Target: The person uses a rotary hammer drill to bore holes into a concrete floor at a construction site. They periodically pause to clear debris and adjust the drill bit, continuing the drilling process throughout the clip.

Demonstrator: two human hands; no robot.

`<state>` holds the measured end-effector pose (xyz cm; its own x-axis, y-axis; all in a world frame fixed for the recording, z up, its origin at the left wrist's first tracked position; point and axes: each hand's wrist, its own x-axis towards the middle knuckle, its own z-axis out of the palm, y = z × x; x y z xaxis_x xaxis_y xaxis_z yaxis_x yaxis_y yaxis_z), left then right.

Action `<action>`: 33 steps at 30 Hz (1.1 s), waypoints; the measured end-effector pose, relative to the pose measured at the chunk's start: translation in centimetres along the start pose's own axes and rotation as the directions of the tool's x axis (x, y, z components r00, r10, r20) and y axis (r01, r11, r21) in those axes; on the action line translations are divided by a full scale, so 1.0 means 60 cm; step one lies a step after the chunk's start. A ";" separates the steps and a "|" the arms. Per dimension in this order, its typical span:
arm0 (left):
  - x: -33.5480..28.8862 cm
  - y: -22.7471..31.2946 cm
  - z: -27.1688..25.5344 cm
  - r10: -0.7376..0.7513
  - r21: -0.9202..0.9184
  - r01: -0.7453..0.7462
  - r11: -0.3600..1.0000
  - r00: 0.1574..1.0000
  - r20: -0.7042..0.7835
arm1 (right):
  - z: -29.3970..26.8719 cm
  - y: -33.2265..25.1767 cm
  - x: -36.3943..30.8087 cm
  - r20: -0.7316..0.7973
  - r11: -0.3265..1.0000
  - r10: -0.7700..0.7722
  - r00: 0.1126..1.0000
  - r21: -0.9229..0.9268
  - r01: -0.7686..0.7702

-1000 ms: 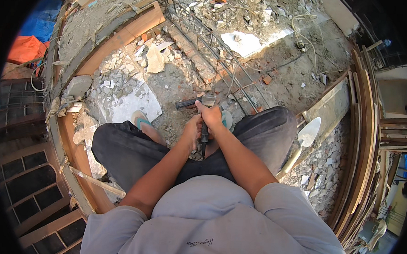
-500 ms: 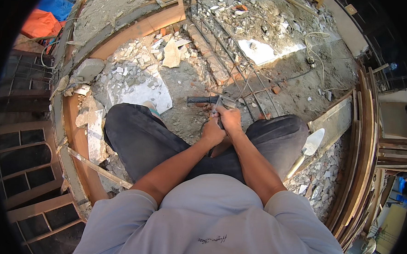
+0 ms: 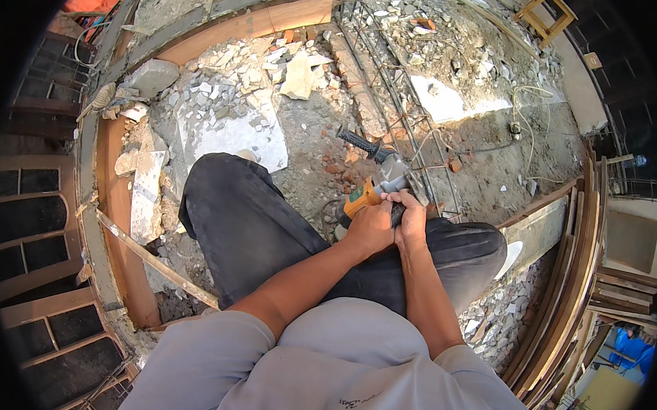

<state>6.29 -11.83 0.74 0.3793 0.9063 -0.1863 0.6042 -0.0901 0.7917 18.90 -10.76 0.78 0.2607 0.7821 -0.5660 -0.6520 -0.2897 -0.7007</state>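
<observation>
**Both hands on the grinder over the steel bars**

Since the earlier frame, both hands and the tool sit further right and lower, nearer the right knee. The left hand (image 3: 370,227) and right hand (image 3: 411,223) touch each other, fingers curled tight around the body of the orange and grey grinder (image 3: 377,189). Its black side handle (image 3: 360,143) sticks out to the upper left, held by no one. The tool's head sits against the rusty steel bars (image 3: 393,108) running across the rubble (image 3: 230,88). Black trousers (image 3: 253,231) fill the space below.
</observation>
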 end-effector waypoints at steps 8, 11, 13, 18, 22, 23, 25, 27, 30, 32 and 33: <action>0.034 0.004 0.003 -0.015 0.073 0.011 0.997 0.998 0.055 | -0.037 0.008 0.045 0.131 0.989 0.078 0.988 0.118 -0.093; 0.060 -0.008 0.016 -0.036 0.078 0.032 0.996 0.998 0.051 | -0.037 0.012 0.070 0.199 0.989 0.049 0.979 0.128 -0.076; 0.069 -0.013 0.033 -0.029 0.086 0.025 0.996 0.998 0.048 | -0.039 0.007 0.080 0.092 0.984 0.139 0.986 0.099 -0.148; 0.109 -0.056 0.035 -0.032 -0.055 0.036 0.998 0.997 0.077 | -0.004 0.014 0.105 0.031 0.997 0.069 0.997 -0.020 -0.069; 0.113 -0.098 -0.003 -0.115 -0.073 0.120 0.990 0.991 0.068 | 0.057 0.046 0.119 0.009 0.989 -0.063 0.998 -0.130 0.064; 0.109 -0.104 -0.012 -0.132 -0.112 0.141 0.984 0.988 0.082 | 0.065 0.053 0.112 -0.004 0.987 -0.074 0.997 -0.142 0.072; 0.098 -0.108 -0.023 -0.112 -0.151 0.125 0.981 0.990 0.089 | 0.075 0.059 0.096 -0.032 0.983 -0.079 0.996 -0.168 0.072; 0.082 -0.103 -0.027 -0.059 -0.155 0.071 0.985 0.995 0.082 | 0.075 0.057 0.072 -0.035 0.989 -0.088 0.996 -0.123 0.083; 0.053 -0.087 -0.032 -0.030 -0.234 0.044 0.971 0.998 0.064 | 0.072 0.044 0.039 -0.037 0.974 -0.151 0.988 -0.177 0.143; 0.046 -0.074 -0.036 -0.009 -0.183 0.022 0.983 0.997 0.075 | 0.070 0.033 0.023 -0.034 0.949 -0.164 0.986 -0.278 0.149; 0.044 -0.067 -0.038 0.004 -0.159 0.008 0.987 0.997 0.078 | 0.069 0.028 0.019 -0.012 0.963 -0.176 0.984 -0.211 0.169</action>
<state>3.27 -8.13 -1.62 0.4354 0.8710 -0.2275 0.4879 -0.0159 0.8727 15.17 -8.09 0.78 0.3799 0.8141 -0.4392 -0.4336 -0.2626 -0.8620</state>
